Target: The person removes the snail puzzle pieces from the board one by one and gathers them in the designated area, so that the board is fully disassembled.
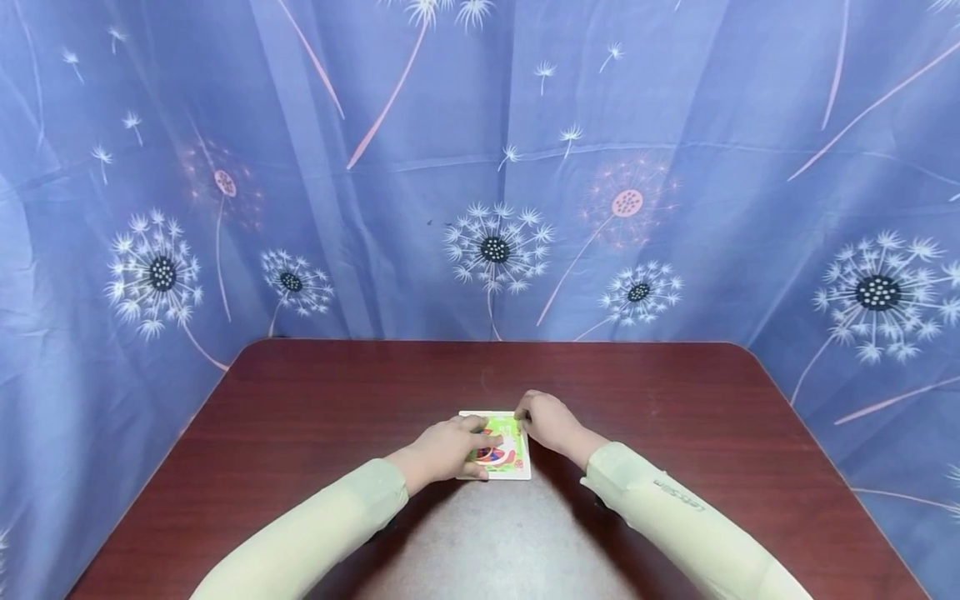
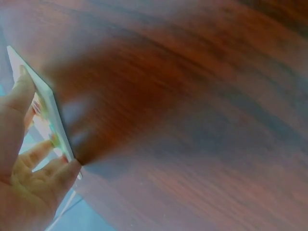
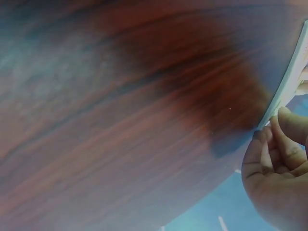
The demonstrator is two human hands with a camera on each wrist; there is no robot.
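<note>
A small square picture board (image 1: 521, 467) with a white rim and a bright green, red and blue picture lies flat on the table. My left hand (image 1: 442, 450) holds it from the left, thumb at the near edge and fingers spread across the picture. In the left wrist view, a fingertip of the left hand (image 2: 36, 187) crosses the board's edge. At the far right corner, my right hand (image 1: 551, 421) pinches with thumb and forefinger. In the right wrist view, the right hand (image 3: 279, 163) meets the rim; whether it also holds a small piece is hidden.
The dark red wooden table (image 1: 337, 383) has rounded far corners. Behind it and at both sides hangs a blue curtain (image 1: 390, 250) with dandelion prints. Pale sleeves cover both forearms.
</note>
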